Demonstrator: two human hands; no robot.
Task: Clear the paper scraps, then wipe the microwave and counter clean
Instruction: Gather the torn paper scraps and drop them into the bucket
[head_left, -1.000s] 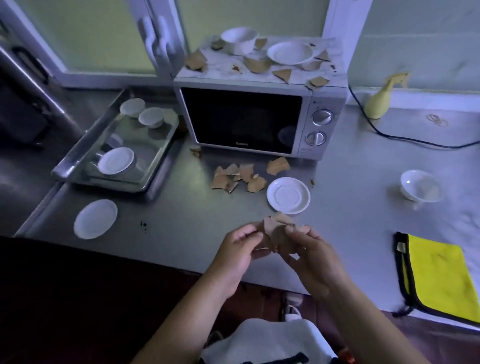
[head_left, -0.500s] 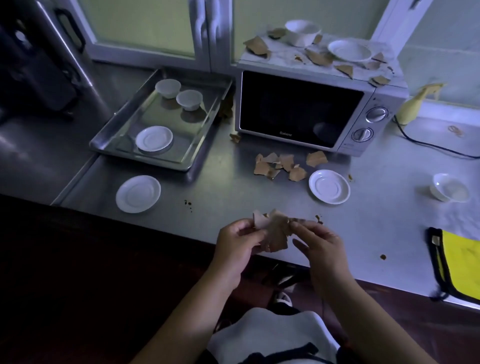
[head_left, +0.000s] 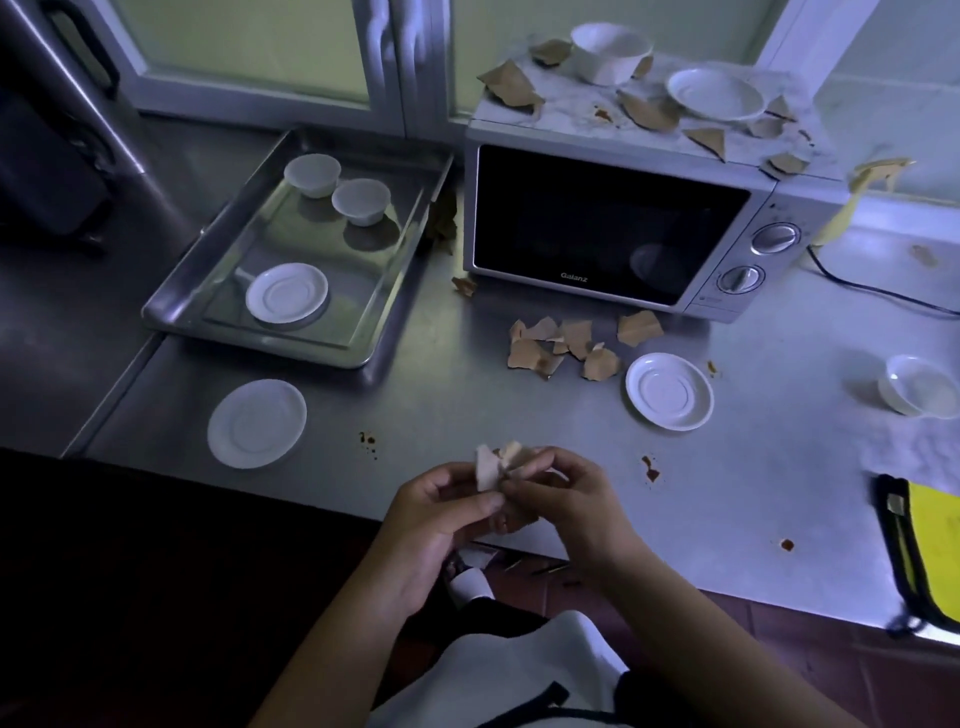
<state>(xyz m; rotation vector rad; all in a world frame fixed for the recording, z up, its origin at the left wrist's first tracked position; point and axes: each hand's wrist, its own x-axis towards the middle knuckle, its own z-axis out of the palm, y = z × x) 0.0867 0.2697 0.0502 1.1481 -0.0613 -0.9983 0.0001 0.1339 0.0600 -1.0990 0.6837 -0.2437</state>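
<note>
Both hands meet over the near edge of the steel counter (head_left: 467, 384), the left hand (head_left: 441, 514) and right hand (head_left: 566, 499) each pinching the same small bundle of brown paper scraps (head_left: 496, 465) between thumb and fingertips. A loose pile of scraps (head_left: 566, 343) lies on the counter in front of the Galanz microwave (head_left: 623, 228), just beside a white saucer (head_left: 669, 391). More scraps (head_left: 649, 111) litter the microwave's top around a white bowl (head_left: 610, 52) and a plate (head_left: 716, 93). A yellow cloth (head_left: 935, 551) lies at the right edge.
</note>
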